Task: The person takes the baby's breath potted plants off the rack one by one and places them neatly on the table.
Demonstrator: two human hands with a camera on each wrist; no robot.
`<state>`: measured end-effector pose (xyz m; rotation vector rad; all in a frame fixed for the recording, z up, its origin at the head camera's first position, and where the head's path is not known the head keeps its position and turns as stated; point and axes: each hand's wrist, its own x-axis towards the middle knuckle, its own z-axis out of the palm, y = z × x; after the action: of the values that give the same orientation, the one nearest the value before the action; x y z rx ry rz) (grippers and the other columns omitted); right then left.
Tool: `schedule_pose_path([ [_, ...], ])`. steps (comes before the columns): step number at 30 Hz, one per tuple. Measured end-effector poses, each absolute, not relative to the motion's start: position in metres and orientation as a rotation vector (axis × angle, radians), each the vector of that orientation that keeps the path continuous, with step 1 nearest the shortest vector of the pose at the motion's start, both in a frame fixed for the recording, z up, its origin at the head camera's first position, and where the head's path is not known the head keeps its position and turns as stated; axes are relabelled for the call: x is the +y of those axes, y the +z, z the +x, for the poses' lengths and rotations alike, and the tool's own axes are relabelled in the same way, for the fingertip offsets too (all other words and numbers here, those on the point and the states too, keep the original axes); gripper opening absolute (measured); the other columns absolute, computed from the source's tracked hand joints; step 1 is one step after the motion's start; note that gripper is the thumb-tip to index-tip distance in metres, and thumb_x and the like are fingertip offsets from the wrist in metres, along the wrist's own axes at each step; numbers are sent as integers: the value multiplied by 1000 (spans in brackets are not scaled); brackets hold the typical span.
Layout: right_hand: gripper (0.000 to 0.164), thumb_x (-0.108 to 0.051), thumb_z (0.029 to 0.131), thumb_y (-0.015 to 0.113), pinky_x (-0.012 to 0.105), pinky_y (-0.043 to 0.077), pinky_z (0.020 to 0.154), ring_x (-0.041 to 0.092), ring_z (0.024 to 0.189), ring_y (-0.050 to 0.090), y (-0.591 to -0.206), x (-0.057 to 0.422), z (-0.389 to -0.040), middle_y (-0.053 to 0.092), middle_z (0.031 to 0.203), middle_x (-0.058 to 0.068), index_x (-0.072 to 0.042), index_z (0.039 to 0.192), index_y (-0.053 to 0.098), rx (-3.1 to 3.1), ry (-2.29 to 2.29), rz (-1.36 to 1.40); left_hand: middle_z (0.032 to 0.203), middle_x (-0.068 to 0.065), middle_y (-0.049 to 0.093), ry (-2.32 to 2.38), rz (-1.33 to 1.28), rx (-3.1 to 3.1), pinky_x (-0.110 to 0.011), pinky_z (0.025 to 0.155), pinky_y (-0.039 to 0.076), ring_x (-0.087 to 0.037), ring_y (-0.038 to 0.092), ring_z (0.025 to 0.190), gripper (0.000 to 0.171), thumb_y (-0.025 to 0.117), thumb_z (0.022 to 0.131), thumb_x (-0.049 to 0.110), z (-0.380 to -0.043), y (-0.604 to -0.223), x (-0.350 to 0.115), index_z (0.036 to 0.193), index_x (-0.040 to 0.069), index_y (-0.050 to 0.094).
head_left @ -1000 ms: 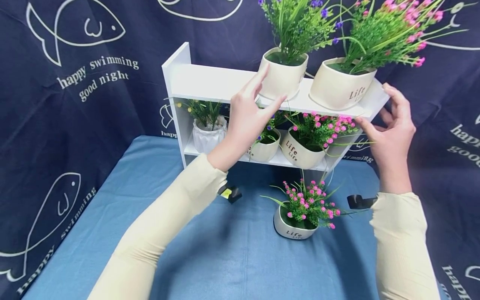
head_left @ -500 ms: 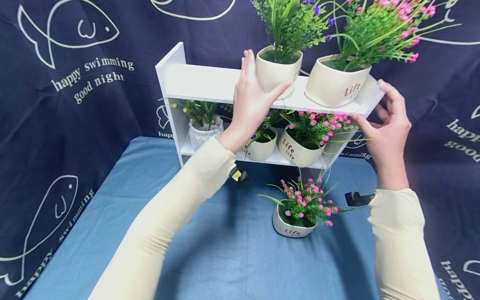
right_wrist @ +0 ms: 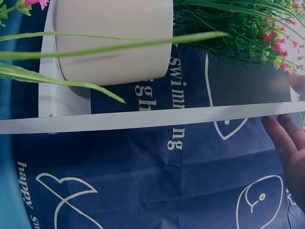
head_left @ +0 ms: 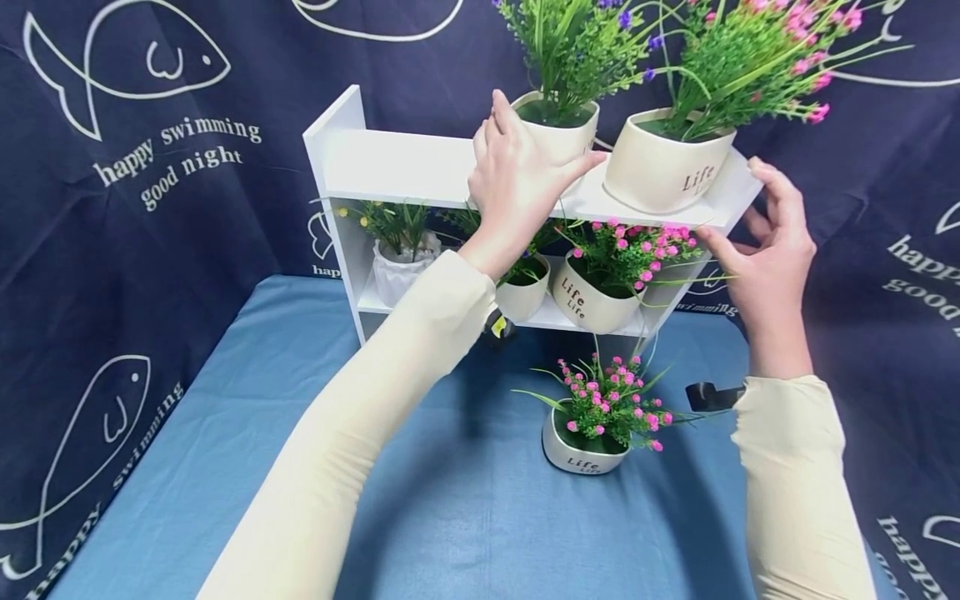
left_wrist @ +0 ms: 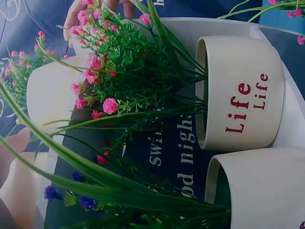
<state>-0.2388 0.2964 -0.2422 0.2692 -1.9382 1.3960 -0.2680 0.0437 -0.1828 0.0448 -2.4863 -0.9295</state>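
Note:
In the head view my left hand (head_left: 517,171) is at the left front of a cream pot of purple flowers (head_left: 558,137) on the white shelf's top board (head_left: 405,167). Its fingers are fairly straight along the pot's left side, its thumb across the front; the hand hides part of the pot. My right hand (head_left: 772,250) grips the right end of the shelf, thumb in front and fingers behind; in the right wrist view its fingers (right_wrist: 281,138) lie against the side panel (right_wrist: 167,117). Between the hands stands a cream "Life" pot of pink flowers (head_left: 667,167).
On the lower board stand a white pot with yellow flowers (head_left: 401,271), a cream pot (head_left: 522,292) and a pink-flowered "Life" pot (head_left: 596,296). Another "Life" pot (head_left: 581,446) sits on the blue cloth (head_left: 450,500) before the shelf. A dark printed curtain (head_left: 187,250) hangs behind.
My left hand has slid further round the left side of the purple-flowered pot, its thumb reaching further right across the front. The right hand keeps its hold. The view has shifted slightly.

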Motion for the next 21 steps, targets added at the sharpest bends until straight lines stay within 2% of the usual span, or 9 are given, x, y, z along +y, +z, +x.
schedule_pose_path([
  [5, 71, 0, 74, 80, 7, 52, 72, 17, 126, 57, -244, 296, -239, 50, 146, 0, -18, 136, 53, -1924, 1421, 269, 149, -6, 37, -920, 56, -2497, -33, 93, 52, -19, 38, 135, 118, 67, 70, 75, -270, -185, 41, 154, 10, 15],
  [8, 71, 1, 74, 80, 7, 52, 72, 17, 126, 57, -245, 296, -239, 50, 146, -1, -18, 136, 53, -1927, 1415, 268, 142, -8, 40, -984, 23, -2457, -31, 97, 49, -19, 41, 130, 111, 71, 71, 69, -270, -186, 36, 150, 8, 23],
  [12, 71, 1, 74, 79, 7, 52, 72, 17, 127, 57, -245, 296, -239, 50, 147, -2, -18, 136, 52, -1926, 1410, 275, 144, -9, 45, -1132, -31, -2399, -29, 104, 45, -21, 48, 129, 106, 77, 72, 59, -266, -187, 26, 149, 7, 25],
  [17, 70, 2, 74, 80, 7, 52, 72, 17, 126, 57, -245, 296, -239, 49, 147, -2, -17, 136, 53, -1914, 1431, 289, 136, -7, 55, -1348, -107, -2337, -28, 92, 49, -18, 58, 115, 99, 81, 72, 51, -256, -189, 11, 146, 10, 30],
  [21, 70, 2, 74, 79, 6, 52, 73, 16, 126, 57, -243, 297, -239, 49, 147, -3, -18, 136, 52, -1938, 1392, 279, 136, -4, 54, -1453, -188, -2281, -22, 92, 48, -15, 56, 114, 95, 83, 71, 45, -248, -192, 1, 146, 11, 36],
])
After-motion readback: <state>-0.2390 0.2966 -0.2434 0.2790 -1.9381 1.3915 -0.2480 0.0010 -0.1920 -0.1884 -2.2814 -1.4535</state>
